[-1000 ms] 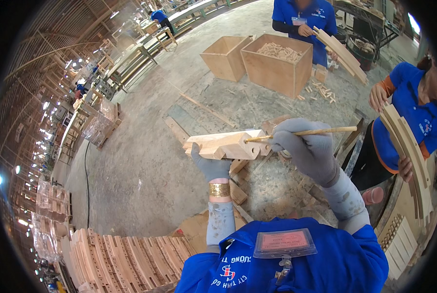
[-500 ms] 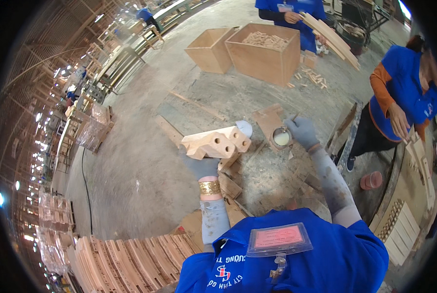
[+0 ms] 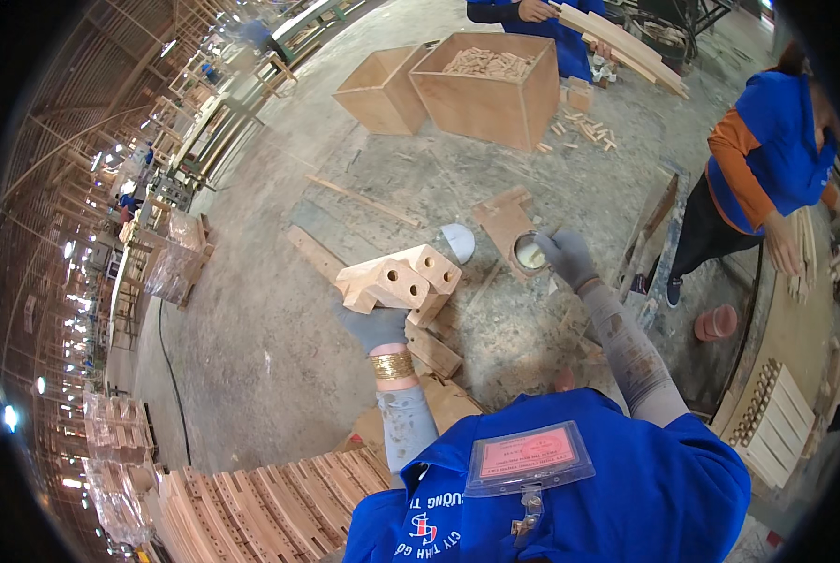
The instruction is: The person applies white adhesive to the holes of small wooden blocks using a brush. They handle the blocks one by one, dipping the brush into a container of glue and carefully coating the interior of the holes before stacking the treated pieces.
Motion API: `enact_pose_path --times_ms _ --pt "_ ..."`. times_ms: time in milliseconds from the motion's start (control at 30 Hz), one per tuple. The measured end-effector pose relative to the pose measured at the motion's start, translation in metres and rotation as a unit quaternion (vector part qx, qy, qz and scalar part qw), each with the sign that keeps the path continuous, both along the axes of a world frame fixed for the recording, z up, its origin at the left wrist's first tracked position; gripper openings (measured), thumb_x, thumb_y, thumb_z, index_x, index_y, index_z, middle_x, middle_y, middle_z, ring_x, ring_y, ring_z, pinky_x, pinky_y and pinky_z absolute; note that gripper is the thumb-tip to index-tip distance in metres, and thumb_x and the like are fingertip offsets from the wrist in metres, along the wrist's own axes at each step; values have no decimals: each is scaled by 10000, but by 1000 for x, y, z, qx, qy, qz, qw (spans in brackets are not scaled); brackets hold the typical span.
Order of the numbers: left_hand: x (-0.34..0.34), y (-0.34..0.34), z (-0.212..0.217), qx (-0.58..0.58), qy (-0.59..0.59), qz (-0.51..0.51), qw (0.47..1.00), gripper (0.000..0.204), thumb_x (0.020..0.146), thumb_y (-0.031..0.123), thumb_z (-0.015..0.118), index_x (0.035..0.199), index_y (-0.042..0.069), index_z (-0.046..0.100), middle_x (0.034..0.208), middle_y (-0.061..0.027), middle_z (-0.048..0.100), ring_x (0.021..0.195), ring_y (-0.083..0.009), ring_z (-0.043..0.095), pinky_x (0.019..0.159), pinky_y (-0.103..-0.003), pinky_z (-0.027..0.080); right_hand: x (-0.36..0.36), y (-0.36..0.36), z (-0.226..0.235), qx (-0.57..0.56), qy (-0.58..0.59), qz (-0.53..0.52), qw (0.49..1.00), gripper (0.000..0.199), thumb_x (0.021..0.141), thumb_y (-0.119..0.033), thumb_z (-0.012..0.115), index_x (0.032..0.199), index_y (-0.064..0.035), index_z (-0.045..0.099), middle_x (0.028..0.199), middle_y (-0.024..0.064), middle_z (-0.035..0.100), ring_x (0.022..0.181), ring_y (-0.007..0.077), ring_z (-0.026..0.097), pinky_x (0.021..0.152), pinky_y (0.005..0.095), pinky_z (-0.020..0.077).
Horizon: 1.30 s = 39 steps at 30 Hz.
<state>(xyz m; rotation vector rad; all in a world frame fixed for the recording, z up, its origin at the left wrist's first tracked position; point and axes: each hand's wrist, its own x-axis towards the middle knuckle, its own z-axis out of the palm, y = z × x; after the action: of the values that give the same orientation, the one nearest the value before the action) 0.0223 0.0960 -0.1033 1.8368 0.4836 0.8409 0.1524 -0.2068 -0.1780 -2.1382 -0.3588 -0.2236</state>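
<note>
My gloved left hand [image 3: 375, 328] is closed round two pale wooden pieces [image 3: 382, 279], held side by side. Drilled holes show in their end faces, which point away to the right. A small cup [image 3: 529, 251] of whitish liquid stands right of them on a brown board [image 3: 500, 214]. Over the cup's right rim is my gloved right hand [image 3: 570, 258], fingers pinched together. Whatever they grip is hidden behind the fingers. Between the wood and the board lies a white rounded object [image 3: 458, 242]. More wooden blocks [image 3: 433, 352] sit below the held pieces.
Rows of wooden slats [image 3: 270, 502] are stacked at lower left. A plywood bin [image 3: 485, 98] of dowels stands ahead, beside another bin [image 3: 378, 98]. One co-worker [image 3: 767, 150] works at a bench on the right, another [image 3: 570, 42] beyond the bins. A reddish cup [image 3: 715, 323] stands at right.
My right hand has dipped toward the cup, and its fingers now reach over the rim. The left hand still holds the wooden pieces, now clear of the white rounded object. The view has shifted slightly.
</note>
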Motion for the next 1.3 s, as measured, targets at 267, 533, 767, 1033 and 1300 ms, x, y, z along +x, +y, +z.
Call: enact_pose_path --times_ms 267,533,767,1033,1300 --pt "5 -15 36 -564 -192 -113 795 653 866 544 338 1291 49 352 1341 -164 372 1225 -310 380 1010 -457 331 -31 -5 -18 510 312 -90 796 239 878 -236 564 773 -22 588 660 35 588 553 115 561 477 244 416" --pt "2 -13 22 -214 -67 -105 969 714 804 563 440 1298 54 347 1327 -173 360 1226 -356 352 1003 -523 305 -34 -10 63 504 148 28 851 207 891 -201 546 910 6 551 746 68 576 607 104 547 517 215 433" --pt "10 -29 37 -635 -194 -144 734 797 737 561 543 1305 49 316 1277 -189 371 1184 -377 371 988 -555 309 -96 5 240 371 82 121 917 137 863 -76 549 848 47 606 755 108 630 580 104 597 512 208 463" --pt "7 -37 45 -661 -191 -161 708 779 745 556 551 1293 49 331 1248 -178 392 1158 -359 396 959 -538 349 -110 27 253 268 -99 205 936 47 800 -7 622 788 38 626 688 65 624 553 104 567 505 231 450" --pt "6 -38 46 -649 -200 -153 718 763 754 547 553 1290 51 332 1236 -173 396 1142 -348 409 954 -504 363 -106 36 250 228 -170 250 925 49 820 15 584 795 52 605 668 64 603 562 101 558 499 224 442"
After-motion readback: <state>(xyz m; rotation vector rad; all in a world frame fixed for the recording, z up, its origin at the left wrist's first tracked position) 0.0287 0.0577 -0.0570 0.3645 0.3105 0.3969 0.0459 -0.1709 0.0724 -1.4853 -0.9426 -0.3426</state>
